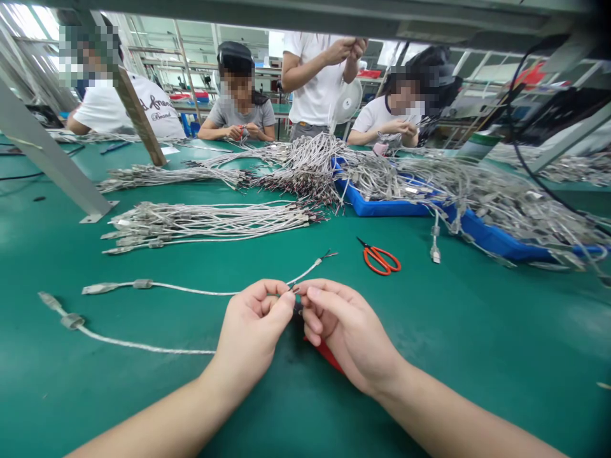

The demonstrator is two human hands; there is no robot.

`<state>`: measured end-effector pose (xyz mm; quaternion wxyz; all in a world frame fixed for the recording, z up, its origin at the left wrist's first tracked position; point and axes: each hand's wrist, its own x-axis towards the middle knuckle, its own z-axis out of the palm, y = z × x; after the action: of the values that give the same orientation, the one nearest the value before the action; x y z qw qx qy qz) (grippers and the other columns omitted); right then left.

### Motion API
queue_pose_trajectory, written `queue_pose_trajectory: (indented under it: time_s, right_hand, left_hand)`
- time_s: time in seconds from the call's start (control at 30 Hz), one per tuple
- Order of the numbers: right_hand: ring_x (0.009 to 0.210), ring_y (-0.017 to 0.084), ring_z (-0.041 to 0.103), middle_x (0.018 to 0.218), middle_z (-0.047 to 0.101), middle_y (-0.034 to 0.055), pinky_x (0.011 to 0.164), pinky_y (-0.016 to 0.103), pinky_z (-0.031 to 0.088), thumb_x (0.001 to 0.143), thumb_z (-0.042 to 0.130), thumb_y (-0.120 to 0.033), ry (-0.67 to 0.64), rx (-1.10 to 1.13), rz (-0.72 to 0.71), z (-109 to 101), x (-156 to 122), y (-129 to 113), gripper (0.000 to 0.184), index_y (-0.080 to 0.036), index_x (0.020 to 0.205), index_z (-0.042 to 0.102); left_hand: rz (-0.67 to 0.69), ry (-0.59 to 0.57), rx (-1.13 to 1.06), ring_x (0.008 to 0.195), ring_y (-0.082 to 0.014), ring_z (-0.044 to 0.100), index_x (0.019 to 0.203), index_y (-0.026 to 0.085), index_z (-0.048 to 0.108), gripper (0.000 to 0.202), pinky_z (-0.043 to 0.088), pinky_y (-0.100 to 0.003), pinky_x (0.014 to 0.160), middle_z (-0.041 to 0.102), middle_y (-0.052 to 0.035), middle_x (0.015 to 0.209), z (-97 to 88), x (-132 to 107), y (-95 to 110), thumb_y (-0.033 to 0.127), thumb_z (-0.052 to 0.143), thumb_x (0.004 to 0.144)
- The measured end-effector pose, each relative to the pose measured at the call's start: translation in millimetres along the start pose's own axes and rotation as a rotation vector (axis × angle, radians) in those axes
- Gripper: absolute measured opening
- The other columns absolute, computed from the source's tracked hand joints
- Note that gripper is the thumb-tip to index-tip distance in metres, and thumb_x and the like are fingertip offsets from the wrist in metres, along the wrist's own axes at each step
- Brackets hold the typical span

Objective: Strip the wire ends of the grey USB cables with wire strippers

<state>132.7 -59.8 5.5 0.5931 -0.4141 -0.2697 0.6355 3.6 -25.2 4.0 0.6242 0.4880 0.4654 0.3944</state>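
Note:
My left hand (260,321) is closed on the thin wire end of a white USB cable (143,346), whose plug lies out to the left. Fingertips of my right hand (346,324) are pinched on the same end, almost touching the left thumb. Beneath the right hand shows a red-handled tool (330,357), mostly covered; I cannot tell whether the curled fingers grip it. A second USB cable (186,290) lies just beyond my hands, its dark wire ends pointing right. Orange-handled scissors (380,259) rest on the green table (477,356), farther off to the right.
A bundle of cables (210,222) lies ahead, with a larger heap (310,168) behind it. Blue trays (391,207) overflowing with cables stand at right. Metal posts (71,172) rise at left under an overhead beam (305,19). Several people work across the table.

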Motion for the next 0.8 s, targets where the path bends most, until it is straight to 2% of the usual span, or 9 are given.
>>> queue_pose_trajectory:
  time_s: [0.13,0.47,0.8]
  right_hand:
    - [0.045,0.009,0.038,0.046,0.047,-0.0049,0.045,0.023,0.034,0.076,0.071,-0.028,0.020,-0.072,-0.019,1.2,-0.5,0.9,0.014,-0.016,0.084,0.071]
    - [0.045,0.009,0.038,0.046,0.048,-0.0053,0.046,0.025,0.032,0.074,0.074,-0.032,0.069,-0.183,-0.063,2.2,0.2,3.8,0.020,-0.017,0.087,0.073]
    - [0.045,0.009,0.040,0.047,0.049,-0.0049,0.047,0.025,0.033,0.076,0.072,-0.031,0.061,-0.175,-0.067,0.8,0.7,5.8,0.020,-0.017,0.090,0.073]
  left_hand:
    - [-0.002,-0.001,0.000,0.042,-0.0045,0.022,0.075,0.016,0.057,0.024,0.016,-0.015,0.039,0.033,0.0102,0.044,-0.6,-0.5,-0.5,0.038,0.067,0.076]
    - [-0.006,0.007,-0.032,0.041,-0.0041,0.022,0.076,0.017,0.057,0.026,0.015,-0.015,0.038,0.036,0.0103,0.042,-0.3,1.3,0.8,0.039,0.069,0.076]
    - [-0.034,0.016,-0.075,0.038,-0.0025,0.023,0.074,0.016,0.057,0.019,0.015,-0.014,0.037,0.037,0.0108,0.040,0.6,2.3,4.0,0.032,0.068,0.077]
